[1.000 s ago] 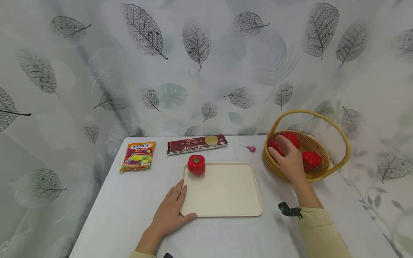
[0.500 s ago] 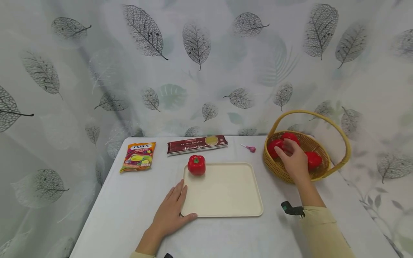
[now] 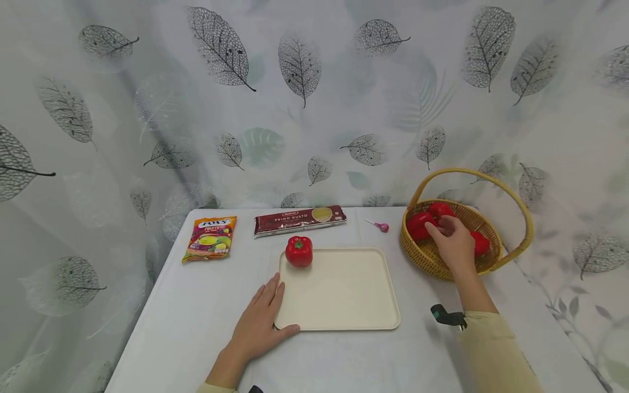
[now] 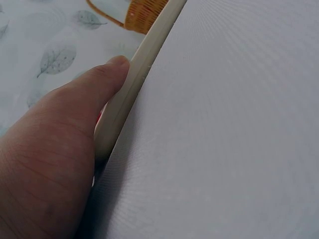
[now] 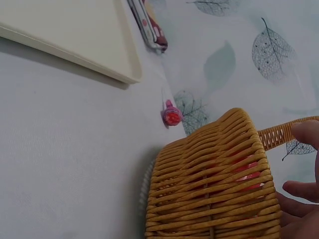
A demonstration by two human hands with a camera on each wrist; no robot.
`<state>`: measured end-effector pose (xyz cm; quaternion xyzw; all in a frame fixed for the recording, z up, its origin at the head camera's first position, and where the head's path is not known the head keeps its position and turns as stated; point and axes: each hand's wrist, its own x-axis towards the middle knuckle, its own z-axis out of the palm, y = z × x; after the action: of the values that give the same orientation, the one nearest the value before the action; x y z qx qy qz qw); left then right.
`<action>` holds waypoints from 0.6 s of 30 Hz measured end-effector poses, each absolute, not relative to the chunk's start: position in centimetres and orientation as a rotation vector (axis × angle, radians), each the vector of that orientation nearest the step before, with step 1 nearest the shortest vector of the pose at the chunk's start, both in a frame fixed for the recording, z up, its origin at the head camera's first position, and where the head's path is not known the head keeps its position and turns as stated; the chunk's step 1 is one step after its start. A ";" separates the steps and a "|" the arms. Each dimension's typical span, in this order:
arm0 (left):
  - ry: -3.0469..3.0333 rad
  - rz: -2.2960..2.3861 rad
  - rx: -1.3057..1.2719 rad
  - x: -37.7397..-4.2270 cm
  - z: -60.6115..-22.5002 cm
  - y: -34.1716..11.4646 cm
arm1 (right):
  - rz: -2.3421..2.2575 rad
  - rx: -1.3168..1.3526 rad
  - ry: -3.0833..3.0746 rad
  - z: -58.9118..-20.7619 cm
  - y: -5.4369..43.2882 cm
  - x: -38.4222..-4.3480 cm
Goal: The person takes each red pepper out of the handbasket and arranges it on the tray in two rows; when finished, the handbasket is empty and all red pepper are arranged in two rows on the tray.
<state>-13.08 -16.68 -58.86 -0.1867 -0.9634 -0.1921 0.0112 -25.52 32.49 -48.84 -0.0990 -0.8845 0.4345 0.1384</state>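
Note:
My left hand rests at the near left corner of a cream tray. Its straight fingers lie along the left side, and the thumb touches the near rim. On the tray's far left corner sits a red bell pepper. Over the wicker basket, my right hand hovers with relaxed, slightly bent fingers and no object visible between them. Red peppers fill part of the basket: one at the left, another behind, and a third partly hidden by the hand.
Behind the tray lies a long brown packet, with a small pink lollipop to its right. An orange candy bag lies at the far left. The basket's tall handle arches over its right side. A leaf-print curtain hangs behind.
My right hand has drawn back from the left pepper in the basket, moving a little right and nearer, uncovering that pepper. My left hand has stayed on the tray's edge.

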 end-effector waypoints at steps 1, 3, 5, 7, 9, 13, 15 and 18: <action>-3.003 -0.597 -0.583 -13.1 -58.9 -16.7 | 1.255 -0.294 -2.562 -48.9 32.6 -25.6; -3.000 -0.600 -0.584 -13.1 -59.0 -16.7 | 1.256 -0.306 -2.569 -49.1 32.7 -25.8; -3.002 -0.608 -0.585 -13.1 -59.1 -16.8 | 1.261 -0.320 -2.574 -49.3 32.9 -26.0; -2.999 -0.614 -0.588 -13.1 -59.2 -16.8 | 1.263 -0.343 -2.583 -49.4 33.1 -26.1; -2.996 -0.618 -0.590 -13.1 -59.2 -16.8 | 1.273 -0.369 -2.590 -49.4 33.2 -26.3; -2.986 -0.615 -0.593 -13.1 -59.3 -16.9 | 1.285 -0.429 -2.614 -49.4 33.4 -26.7; -2.993 -0.615 -0.590 -13.1 -59.3 -16.9 | 1.285 -0.460 -2.629 -49.3 33.5 -26.9; -3.004 -0.611 -0.587 -13.2 -59.2 -16.8 | 1.275 -0.508 -2.670 -49.4 33.7 -27.3</action>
<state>-13.17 -16.84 -59.24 -0.1881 -0.9624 -0.1959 0.0101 -27.28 33.65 -49.41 -0.1688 -0.8872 0.4237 0.0696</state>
